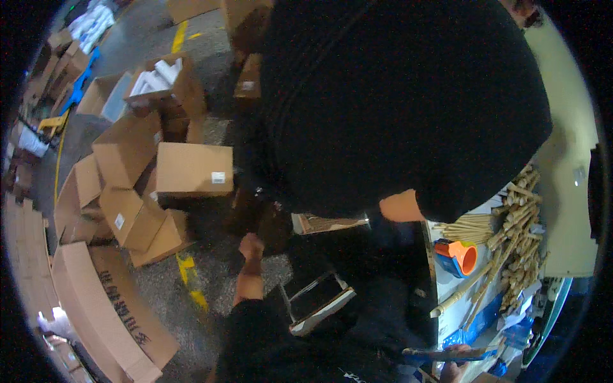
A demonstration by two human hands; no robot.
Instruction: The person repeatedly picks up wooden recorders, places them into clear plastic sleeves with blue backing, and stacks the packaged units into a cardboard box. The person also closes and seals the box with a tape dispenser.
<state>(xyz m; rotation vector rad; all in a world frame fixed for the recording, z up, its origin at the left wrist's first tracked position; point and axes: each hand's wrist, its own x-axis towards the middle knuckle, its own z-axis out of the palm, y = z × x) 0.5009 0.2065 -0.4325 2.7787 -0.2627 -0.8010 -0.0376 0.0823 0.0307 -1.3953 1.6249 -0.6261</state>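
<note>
My left hand point(251, 246) hangs over the concrete floor at the end of a dark sleeve. It is blurred, and whether its fingers are curled or apart does not show. Near the bottom edge, by the worktable point(448, 328), my right hand point(455, 366) grips a long narrow stick point(433, 355) with blue parts. Beyond it on the table lie a pale bamboo-like cane point(452, 301) and an orange and blue tape dispenser point(457, 258). A heap of knobbly canes point(522, 230) covers the far side, beside a bundle of thinner sticks point(464, 227).
A person in black point(402, 105) leans in close ahead, one forearm point(402, 206) bare. Metal-legged stools stand between us, the nearer one point(323, 313) with a worn seat edge. Cardboard boxes point(194, 167) pile up on the left, and a long open carton point(105, 306) bears handwriting.
</note>
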